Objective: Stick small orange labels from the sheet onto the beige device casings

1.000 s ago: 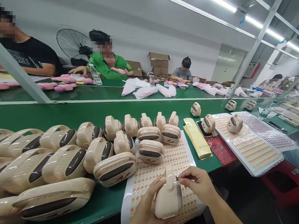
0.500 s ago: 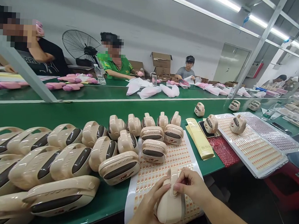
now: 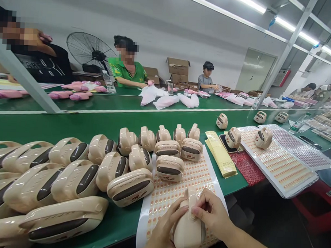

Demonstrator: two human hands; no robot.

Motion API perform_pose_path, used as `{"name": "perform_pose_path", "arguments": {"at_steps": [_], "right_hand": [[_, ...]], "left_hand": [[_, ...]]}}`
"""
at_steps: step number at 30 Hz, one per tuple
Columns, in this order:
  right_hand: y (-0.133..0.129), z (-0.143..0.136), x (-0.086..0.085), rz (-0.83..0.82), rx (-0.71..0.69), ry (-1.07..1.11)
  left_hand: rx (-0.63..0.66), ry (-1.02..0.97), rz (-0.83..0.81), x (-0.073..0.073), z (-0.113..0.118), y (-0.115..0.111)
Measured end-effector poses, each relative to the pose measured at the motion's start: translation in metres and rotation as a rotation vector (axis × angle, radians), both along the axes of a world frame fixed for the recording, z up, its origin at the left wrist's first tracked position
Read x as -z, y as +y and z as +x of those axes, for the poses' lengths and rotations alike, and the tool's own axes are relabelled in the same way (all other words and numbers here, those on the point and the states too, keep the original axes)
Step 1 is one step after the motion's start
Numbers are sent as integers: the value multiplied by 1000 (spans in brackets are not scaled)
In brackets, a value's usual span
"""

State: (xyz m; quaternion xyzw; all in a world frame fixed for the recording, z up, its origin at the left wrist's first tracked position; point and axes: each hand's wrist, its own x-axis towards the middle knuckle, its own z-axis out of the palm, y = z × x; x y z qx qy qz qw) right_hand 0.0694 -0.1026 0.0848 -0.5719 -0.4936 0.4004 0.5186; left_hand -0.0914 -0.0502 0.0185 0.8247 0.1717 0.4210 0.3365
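Near the bottom edge, a glossy beige plastic case with a loop handle point(image 3: 187, 232) is held end-on over a sheet of small orange stickers point(image 3: 201, 175). My left hand point(image 3: 165, 226) wraps round its left side, thumb up near the handle. At the handle's lower end, my right hand point(image 3: 212, 213) is closed, thumb and fingertips pressed against it; anything small between them is hidden. Beside my hands stands a similar case point(image 3: 131, 187) with a dark oval panel and a small printed figure. Another case point(image 3: 169, 168) rests on the sticker sheet.
Rows of matching cases point(image 3: 76, 178) fill the left of the green table point(image 3: 99, 124). To the right lie yellow paper strips point(image 3: 221, 155), red bubble wrap point(image 3: 247, 167) and more sticker sheets point(image 3: 284, 162). Co-workers point(image 3: 128, 69) sit across a metal frame point(image 3: 27, 77), handling pink items.
My hands stay on the same case, with only slight finger movement. The view shifts a little. Across the table, the co-worker in grey turns and the one at far left lowers a pink item.
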Motion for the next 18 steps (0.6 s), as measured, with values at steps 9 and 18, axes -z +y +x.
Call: {"name": "perform_pose_path", "arguments": {"at_steps": [9, 18], "right_hand": [[-5, 13, -4, 69, -79, -271], [12, 7, 16, 109, -93, -5]], "left_hand": [[31, 44, 15, -8, 0, 2], [-86, -165, -436, -2, 12, -14]]}}
